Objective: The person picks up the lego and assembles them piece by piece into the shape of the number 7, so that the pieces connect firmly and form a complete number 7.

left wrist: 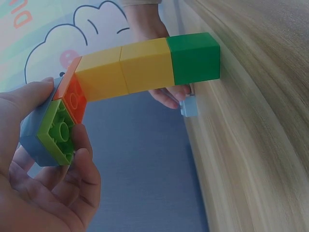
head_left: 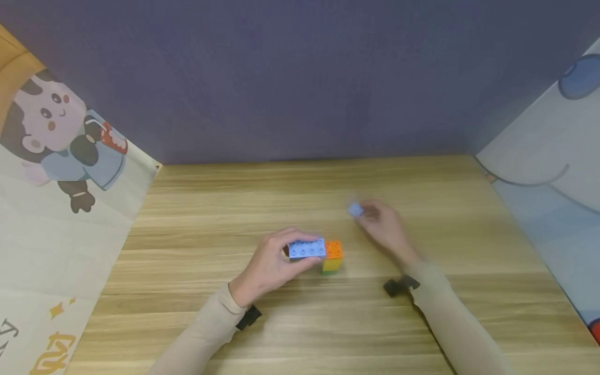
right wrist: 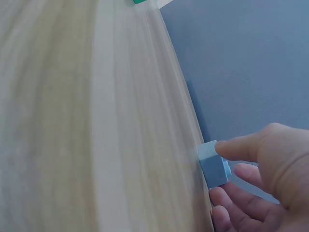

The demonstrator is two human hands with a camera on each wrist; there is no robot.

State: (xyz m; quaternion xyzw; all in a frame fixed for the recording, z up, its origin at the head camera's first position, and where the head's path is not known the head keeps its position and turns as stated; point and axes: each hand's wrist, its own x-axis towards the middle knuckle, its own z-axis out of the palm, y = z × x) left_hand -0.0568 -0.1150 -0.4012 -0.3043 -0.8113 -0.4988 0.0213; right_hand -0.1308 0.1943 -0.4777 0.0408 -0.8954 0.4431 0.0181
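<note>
My left hand pinches a long blue building brick between thumb and fingers. That brick joins the top of a small tower, overhanging to the left. Beneath it come an orange piece, two yellow bricks and a dark green brick at the bottom. A lime green piece sits under the overhang, beside the orange one. Farther back and to the right, my right hand pinches a small light blue brick. The head view blurs it; whether it touches the table, I cannot tell.
The wood-grain table ends at a dark blue panel behind. Pale panels with cartoon prints flank it left and right. A black strap device is on the right wrist, another on the left.
</note>
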